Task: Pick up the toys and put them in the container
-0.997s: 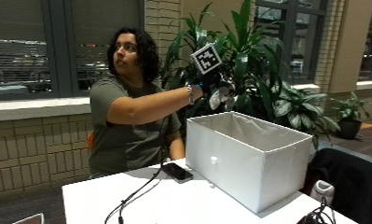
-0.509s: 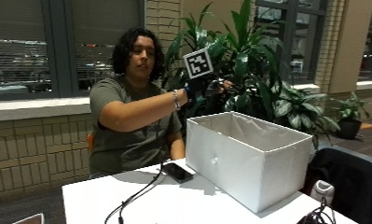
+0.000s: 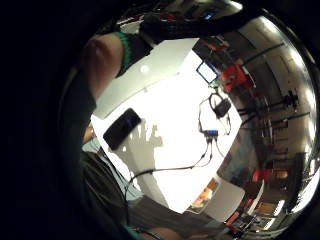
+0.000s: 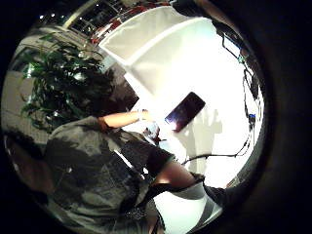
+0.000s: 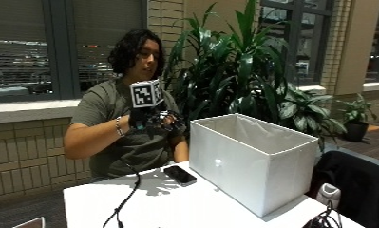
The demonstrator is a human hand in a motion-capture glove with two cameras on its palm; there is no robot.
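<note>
The white table [image 5: 176, 204] carries one open white container [image 5: 249, 159] and one black phone [image 5: 179, 175]; no toys are visible.

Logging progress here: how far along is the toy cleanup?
No toys show on the white table, only a phone. The gloved right hand hovers beside the white container; whether it holds anything is unclear. The container's contents are hidden.

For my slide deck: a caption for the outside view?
Gloved right hand raised beside the white container, a phone lying on the table.
</note>
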